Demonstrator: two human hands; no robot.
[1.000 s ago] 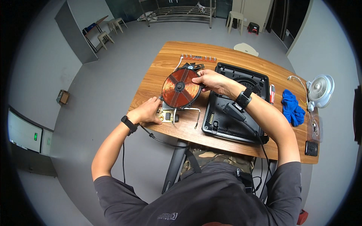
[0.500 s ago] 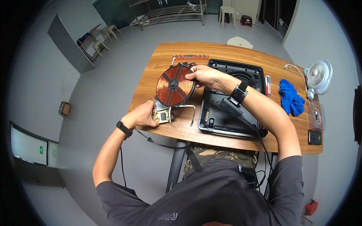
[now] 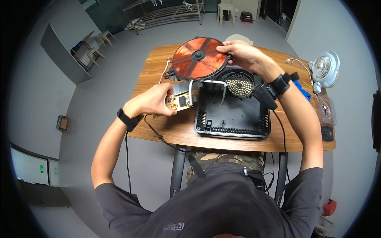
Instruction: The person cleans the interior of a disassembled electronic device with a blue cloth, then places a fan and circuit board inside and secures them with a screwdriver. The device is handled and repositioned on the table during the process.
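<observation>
A round induction coil (image 3: 189, 68) with copper windings and a black hub is lifted above the table's far part; my right hand (image 3: 247, 56) pinches its right rim. My left hand (image 3: 152, 99) grips the left edge of a circuit board (image 3: 182, 102) that carries a metal heat sink, held raised just below the coil. White-sleeved leads (image 3: 223, 90) run by the board and coil, one dangling over the housing. Below and to the right lies the open black cooktop housing (image 3: 234, 119), its round fan grille (image 3: 240, 84) partly under the coil.
A black power cord (image 3: 160, 137) trails from near my left hand over the table's front edge. On the right are blue cloth gloves (image 3: 304, 92), partly behind my wrist, a white fan (image 3: 327, 70) and a black flat item (image 3: 327, 134). A stool (image 3: 239, 39) stands beyond the table.
Both hands have raised the coil and circuit board and carried them up and to the right, toward the housing. The coil now covers the housing's far part.
</observation>
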